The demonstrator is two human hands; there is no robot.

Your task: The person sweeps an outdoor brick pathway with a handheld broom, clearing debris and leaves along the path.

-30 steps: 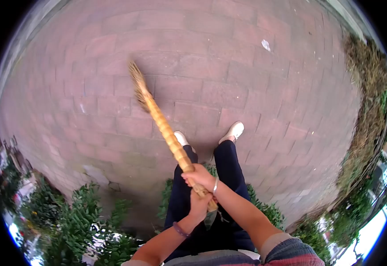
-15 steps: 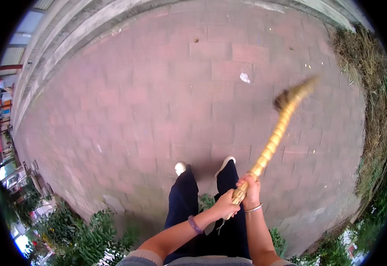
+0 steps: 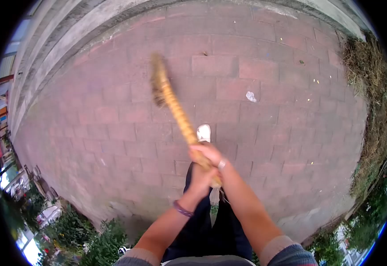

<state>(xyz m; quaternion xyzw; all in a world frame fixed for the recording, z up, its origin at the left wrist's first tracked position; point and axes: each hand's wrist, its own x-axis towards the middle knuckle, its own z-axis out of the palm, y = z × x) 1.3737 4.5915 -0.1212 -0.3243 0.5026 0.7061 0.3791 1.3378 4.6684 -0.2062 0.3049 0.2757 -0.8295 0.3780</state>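
Observation:
A broom with a yellow, ringed handle [image 3: 178,114] slants up and to the left over the reddish paving [image 3: 113,115]. Its brown head [image 3: 159,80] is smeared by motion at the upper left end. My left hand [image 3: 202,178] is wrapped round the lower end of the handle, a purple bracelet on its wrist. Just above it, my right hand [image 3: 206,153] grips the handle too, with a pale bracelet on that wrist. A crumpled white scrap [image 3: 250,96] lies on the paving to the right of the broom.
One white shoe [image 3: 204,132] shows ahead of my dark trousers. Grey steps [image 3: 60,40] curve along the upper left. Dry grass [image 3: 373,106] lines the right edge. Green plants [image 3: 104,241] grow at the lower left. Small yellowish bits [image 3: 317,81] lie at the upper right.
The broom has swung from the right side to the left, both hands moving left and up with it. One white shoe is further forward; the other no longer shows.

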